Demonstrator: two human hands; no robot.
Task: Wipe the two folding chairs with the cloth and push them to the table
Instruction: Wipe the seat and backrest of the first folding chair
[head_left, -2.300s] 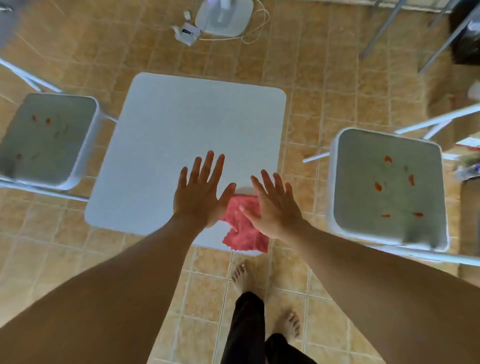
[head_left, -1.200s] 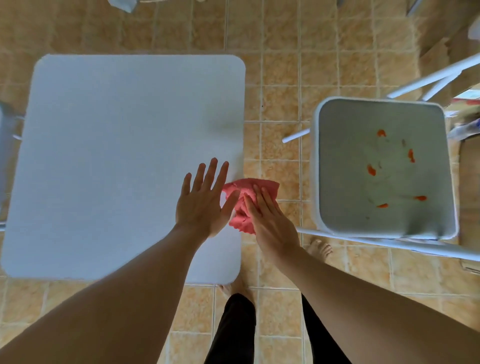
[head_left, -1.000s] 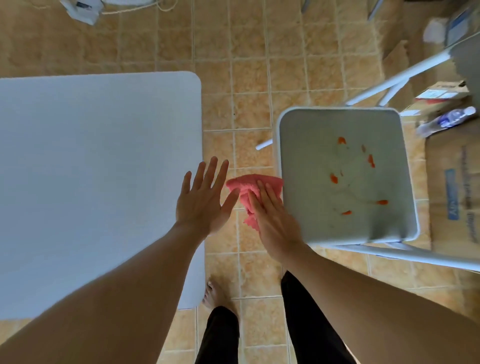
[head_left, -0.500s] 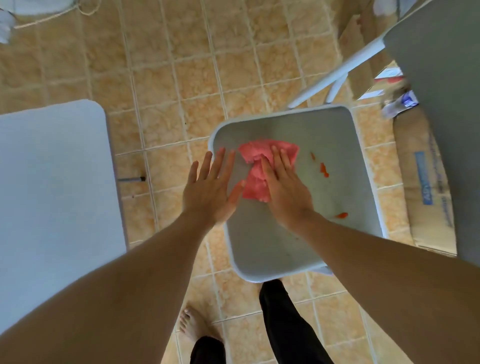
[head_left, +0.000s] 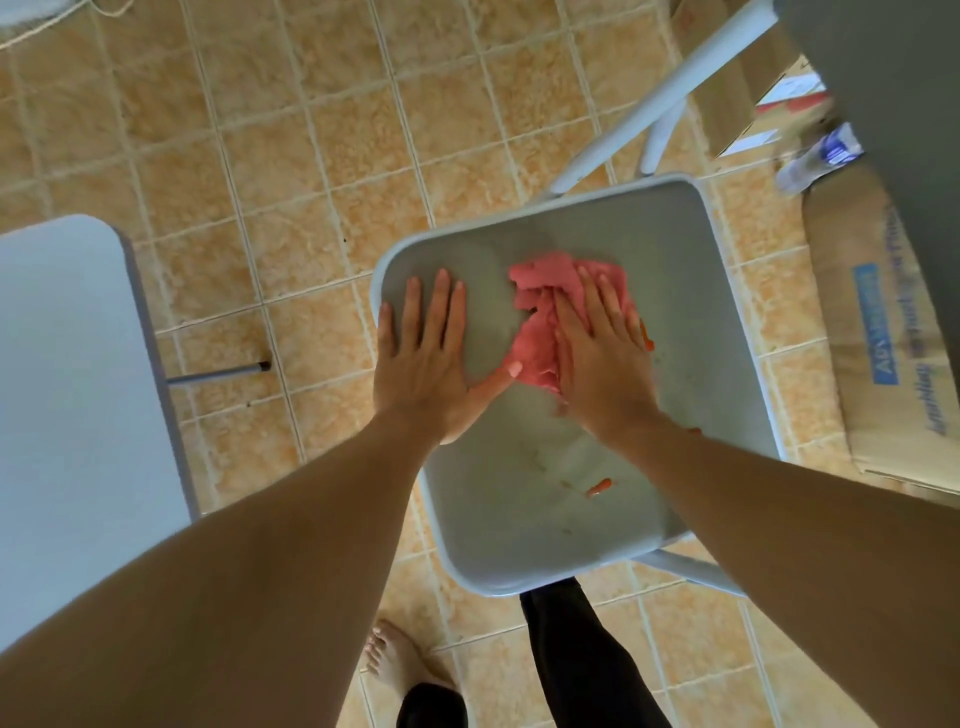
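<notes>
With left hand (head_left: 421, 364) spread on grey metal folding-chair seat (head_left: 519, 525), pressing crumpled pink cloth (head_left: 535, 340) under flat right hand (head_left: 602, 366); orange stains (head_left: 598, 487) left there, pushing not done.

— Where is the pink cloth (head_left: 535, 343)?
— On the grey folding chair seat (head_left: 675, 270), bunched near its middle. The right hand (head_left: 602, 364) lies flat on it, fingers straight.
— And the left hand (head_left: 421, 353)?
— Flat on the bare seat, by its left edge, thumb tip touching the cloth.
— Any dirt?
— An orange smear (head_left: 598, 487) on the seat, toward the person's side.
— Around the chair?
— The white table (head_left: 62, 364) stands left of it, apart; a cardboard box (head_left: 893, 338) lies to its right.
</notes>
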